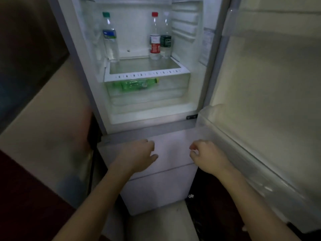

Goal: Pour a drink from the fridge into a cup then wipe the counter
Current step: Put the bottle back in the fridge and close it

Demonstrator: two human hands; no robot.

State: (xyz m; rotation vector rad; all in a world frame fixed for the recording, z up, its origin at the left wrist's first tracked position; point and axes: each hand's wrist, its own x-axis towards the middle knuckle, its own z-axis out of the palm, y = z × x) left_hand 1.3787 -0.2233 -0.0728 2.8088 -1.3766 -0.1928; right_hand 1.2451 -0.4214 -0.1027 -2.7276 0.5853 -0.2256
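Two bare hands, left [139,153] and right [206,153], hover loosely curled and empty before the closed lower drawers [156,180] of the fridge [198,66], whose upper door [269,84] stands open at right. Beyond, a green bottle [139,84] lies in the clear crisper drawer; farther back, on the shelf [145,66], a green-capped bottle [110,39] stands left, a red-capped bottle [155,37] and a dark-labelled bottle [166,39] right.

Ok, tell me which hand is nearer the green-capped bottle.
Left. The left hand is below the green-capped bottle, slightly right of it; the right hand is below and much farther right.
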